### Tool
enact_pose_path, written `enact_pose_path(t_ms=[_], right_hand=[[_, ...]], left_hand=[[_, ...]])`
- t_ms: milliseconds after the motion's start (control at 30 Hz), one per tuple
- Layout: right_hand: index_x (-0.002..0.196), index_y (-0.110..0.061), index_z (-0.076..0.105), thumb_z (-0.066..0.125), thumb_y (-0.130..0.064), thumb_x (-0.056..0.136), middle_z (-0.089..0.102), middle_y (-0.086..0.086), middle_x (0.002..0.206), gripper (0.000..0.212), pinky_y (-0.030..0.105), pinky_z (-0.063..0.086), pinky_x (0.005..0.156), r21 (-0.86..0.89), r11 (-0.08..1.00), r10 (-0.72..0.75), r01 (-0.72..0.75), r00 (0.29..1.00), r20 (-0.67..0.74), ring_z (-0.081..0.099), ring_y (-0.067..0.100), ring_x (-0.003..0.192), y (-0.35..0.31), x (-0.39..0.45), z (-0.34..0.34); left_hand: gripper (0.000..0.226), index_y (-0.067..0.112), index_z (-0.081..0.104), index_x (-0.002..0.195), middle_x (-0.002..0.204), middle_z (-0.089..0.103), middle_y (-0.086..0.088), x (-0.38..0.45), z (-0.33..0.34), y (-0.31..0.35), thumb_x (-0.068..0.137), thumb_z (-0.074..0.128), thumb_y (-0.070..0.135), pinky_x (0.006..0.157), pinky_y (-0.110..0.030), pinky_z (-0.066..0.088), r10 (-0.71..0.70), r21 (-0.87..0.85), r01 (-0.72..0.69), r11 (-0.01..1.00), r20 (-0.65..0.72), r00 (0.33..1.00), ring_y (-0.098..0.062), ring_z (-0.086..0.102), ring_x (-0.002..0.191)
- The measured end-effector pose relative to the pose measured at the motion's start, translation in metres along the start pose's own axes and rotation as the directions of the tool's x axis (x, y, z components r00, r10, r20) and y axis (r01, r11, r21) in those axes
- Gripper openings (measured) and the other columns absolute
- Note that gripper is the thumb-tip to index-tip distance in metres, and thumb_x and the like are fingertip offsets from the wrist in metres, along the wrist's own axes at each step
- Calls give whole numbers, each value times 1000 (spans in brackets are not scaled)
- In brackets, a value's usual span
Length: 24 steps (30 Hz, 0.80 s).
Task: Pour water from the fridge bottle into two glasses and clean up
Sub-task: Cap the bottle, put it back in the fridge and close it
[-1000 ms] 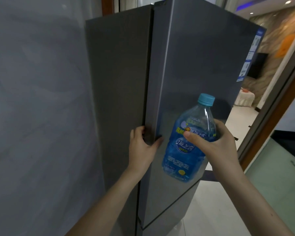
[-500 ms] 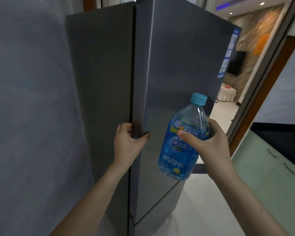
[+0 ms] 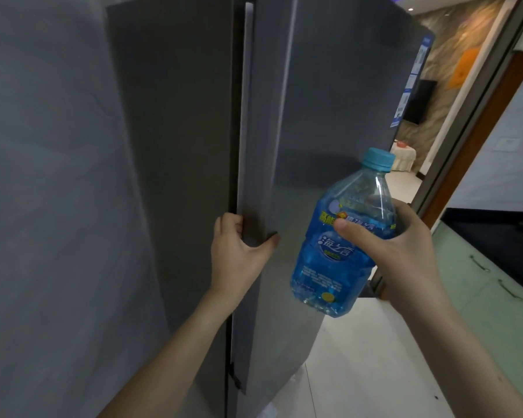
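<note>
A: Status of fridge door [image 3: 329, 116]?
B: Grey, ajar; a narrow gap shows along its left edge.
A: Left hand [image 3: 236, 254]?
B: Fingers curled round that door edge, thumb on the front face.
A: Bottle [image 3: 341, 242]?
B: Blue-labelled, capped, tilted, in front of the door, gripped mid-body by the right hand [image 3: 396, 251].

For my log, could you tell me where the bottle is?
Head view, right of centre: the bottle is held in the right hand, before the fridge door.
</note>
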State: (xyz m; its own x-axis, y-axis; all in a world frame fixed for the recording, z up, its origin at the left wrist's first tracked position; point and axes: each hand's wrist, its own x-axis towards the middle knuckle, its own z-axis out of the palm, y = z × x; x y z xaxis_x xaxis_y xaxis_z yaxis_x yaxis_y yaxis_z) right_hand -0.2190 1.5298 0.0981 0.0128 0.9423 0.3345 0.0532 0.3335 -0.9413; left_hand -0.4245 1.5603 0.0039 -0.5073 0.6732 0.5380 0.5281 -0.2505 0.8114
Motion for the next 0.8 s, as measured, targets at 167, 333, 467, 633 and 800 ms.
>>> enact_pose_path(t_ms=[167,333,467,633,800], right_hand=[[104,-38,58,84,-51,45,71,-22,96,66,13,52,53,-5,999,-42,42,999,-32,70,-1,84,-4,-7,-14],[109,-30,61,87,-49,44,72,-15,98,73,19,54,50,-38,998,-51,47,995,-90,72,5,82,-5,-18,-34],[112,-27,60,87,-51,44,71,-15,99,77,19,55,52,-72,996,-60,52,991,-118,72,6,83,-7,-29,-44],[115,-23,60,88,-48,43,72,-11,99,81,19,57,60,-89,995,-61,47,986,-157,72,8,85,-11,-44,-53],[115,-21,60,88,-46,42,72,-14,97,81,17,56,60,-99,994,-62,43,978,-198,72,7,83,-18,-62,-60]], left_hand=[[54,22,43,90,92,41,12,-25,12,17,59,76,52,66,-11,39,54,18,-54,998,26,998,-2,47,82],[55,14,44,97,98,40,4,-39,16,27,61,74,43,75,-26,45,73,17,-74,997,47,996,-15,47,89],[56,10,46,106,104,40,1,-53,14,30,63,75,32,82,-30,47,126,-9,-126,992,103,987,-17,48,96],[60,14,45,107,105,39,4,-67,17,35,65,80,35,81,-9,39,159,-65,-150,987,163,974,-11,45,97],[63,15,46,108,106,39,8,-82,23,43,65,85,38,78,-4,39,220,-113,-201,973,204,954,-5,46,95]])
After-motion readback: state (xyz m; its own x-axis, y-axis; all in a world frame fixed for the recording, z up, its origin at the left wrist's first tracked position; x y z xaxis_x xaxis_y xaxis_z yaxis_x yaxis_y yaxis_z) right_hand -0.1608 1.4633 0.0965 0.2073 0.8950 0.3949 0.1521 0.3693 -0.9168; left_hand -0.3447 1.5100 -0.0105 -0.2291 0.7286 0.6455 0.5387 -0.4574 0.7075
